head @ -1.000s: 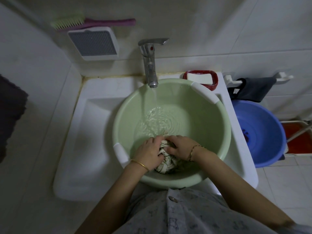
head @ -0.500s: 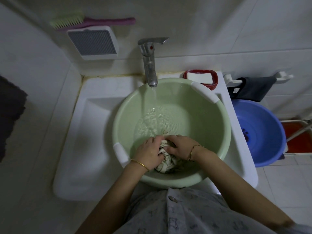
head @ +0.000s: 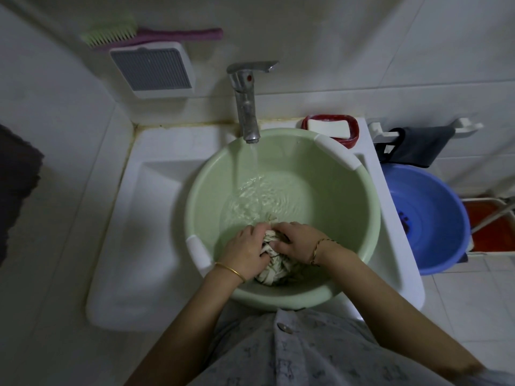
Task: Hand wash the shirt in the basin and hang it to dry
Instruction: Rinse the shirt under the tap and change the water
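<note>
I look down from the head camera into a pale green basin that sits in a white sink. Both hands are at its near side. The left hand and the right hand each have fingers curled into a bunched, pale striped shirt and grip it between them. The shirt lies low against the basin's near wall, at the edge of shallow water. A chrome tap pours a stream into the basin. A soap bar lies in a red dish behind the rim, and a blue tub stands to the right
</note>
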Demonstrator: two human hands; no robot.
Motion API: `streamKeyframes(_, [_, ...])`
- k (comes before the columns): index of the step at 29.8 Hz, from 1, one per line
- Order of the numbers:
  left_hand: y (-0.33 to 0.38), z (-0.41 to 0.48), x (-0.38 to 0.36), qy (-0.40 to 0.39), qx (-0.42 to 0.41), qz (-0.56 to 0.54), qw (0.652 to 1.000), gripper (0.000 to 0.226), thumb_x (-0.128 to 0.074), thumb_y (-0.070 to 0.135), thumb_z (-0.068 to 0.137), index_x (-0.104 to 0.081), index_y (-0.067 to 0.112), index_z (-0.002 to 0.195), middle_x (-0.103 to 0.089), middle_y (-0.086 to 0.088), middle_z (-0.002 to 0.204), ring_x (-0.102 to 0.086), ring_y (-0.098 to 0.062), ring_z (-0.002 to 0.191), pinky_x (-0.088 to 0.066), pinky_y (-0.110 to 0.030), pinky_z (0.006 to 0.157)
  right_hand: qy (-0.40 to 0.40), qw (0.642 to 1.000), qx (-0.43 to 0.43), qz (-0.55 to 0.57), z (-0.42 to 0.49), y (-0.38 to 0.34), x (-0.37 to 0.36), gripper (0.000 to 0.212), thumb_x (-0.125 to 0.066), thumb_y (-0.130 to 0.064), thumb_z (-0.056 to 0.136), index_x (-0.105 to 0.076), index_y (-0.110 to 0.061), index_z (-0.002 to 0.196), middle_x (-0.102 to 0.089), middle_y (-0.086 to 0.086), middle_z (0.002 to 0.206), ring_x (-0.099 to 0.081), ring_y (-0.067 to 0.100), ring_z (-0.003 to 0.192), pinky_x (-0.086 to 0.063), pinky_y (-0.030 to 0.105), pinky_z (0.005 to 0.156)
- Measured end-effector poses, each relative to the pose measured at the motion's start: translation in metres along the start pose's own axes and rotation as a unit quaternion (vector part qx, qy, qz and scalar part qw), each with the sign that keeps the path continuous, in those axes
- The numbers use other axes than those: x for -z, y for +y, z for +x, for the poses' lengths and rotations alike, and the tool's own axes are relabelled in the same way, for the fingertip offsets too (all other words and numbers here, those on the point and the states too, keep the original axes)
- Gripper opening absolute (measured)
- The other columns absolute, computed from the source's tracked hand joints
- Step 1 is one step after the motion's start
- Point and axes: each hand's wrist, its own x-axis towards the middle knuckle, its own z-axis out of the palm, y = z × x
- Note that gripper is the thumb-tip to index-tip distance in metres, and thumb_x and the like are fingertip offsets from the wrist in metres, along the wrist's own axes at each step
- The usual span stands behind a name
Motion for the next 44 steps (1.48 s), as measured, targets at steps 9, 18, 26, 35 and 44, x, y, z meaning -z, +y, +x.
streamKeyframes(9, [0.0012,-0.0005,0.0013,-0.003,0.005,0.002,1.000,0.057,-0.055,0.027,0.084,-0.035,0.022,0.137,-0.049,-0.012,0.125,-0.049,-0.032,0.114,-0.040,-0.037,0.087,-0.003,1.000,-0.001,-0.001,0.0008,0.0011,-0.0008,0.050,-0.046,-0.043,0.094,-0.041,-0.018,0.137,-0.053,0.015,0.125,-0.052,0.032,0.114,-0.041,0.036,0.096])
streamKeyframes(18, [0.0004,-0.0008,0.0013,-0.007,0.003,-0.004,1.000,0.058,-0.056,0.025,0.083,-0.034,0.021,0.137,-0.049,-0.012,0.125,-0.048,-0.032,0.115,-0.040,-0.037,0.089,-0.004,1.000,-0.002,0.000,0.0003,0.0006,-0.0002,0.050,-0.046,-0.043,0.094,-0.041,-0.018,0.137,-0.053,0.014,0.126,-0.051,0.031,0.115,-0.040,0.035,0.096])
streamKeyframes(26, [-0.0002,-0.0002,-0.0003,-0.003,0.004,-0.005,1.000,0.057,-0.056,0.026,0.083,-0.036,0.021,0.137,-0.050,-0.012,0.124,-0.049,-0.033,0.114,-0.040,-0.037,0.089,-0.002,1.000,-0.002,-0.005,0.0004,0.0005,-0.0004,0.051,-0.046,-0.043,0.094,-0.041,-0.018,0.138,-0.053,0.015,0.127,-0.051,0.032,0.116,-0.040,0.035,0.097])
streamKeyframes(35, [-0.0001,-0.0002,0.0010,-0.008,0.004,-0.004,1.000,0.058,-0.056,0.026,0.083,-0.035,0.021,0.138,-0.050,-0.013,0.124,-0.049,-0.033,0.114,-0.041,-0.038,0.089,-0.002,1.000,-0.001,-0.003,0.0013,0.0014,-0.0012,0.050,-0.046,-0.043,0.094,-0.042,-0.018,0.136,-0.053,0.014,0.125,-0.052,0.032,0.114,-0.041,0.035,0.096])
streamKeyframes(44, [0.0007,-0.0006,0.0012,-0.012,0.009,-0.003,1.000,0.058,-0.056,0.026,0.082,-0.035,0.022,0.137,-0.049,-0.012,0.124,-0.050,-0.033,0.114,-0.041,-0.038,0.089,-0.002,1.000,-0.002,-0.002,0.0017,0.0019,-0.0014,0.050,-0.046,-0.045,0.094,-0.042,-0.017,0.136,-0.054,0.015,0.124,-0.052,0.032,0.113,-0.042,0.037,0.096])
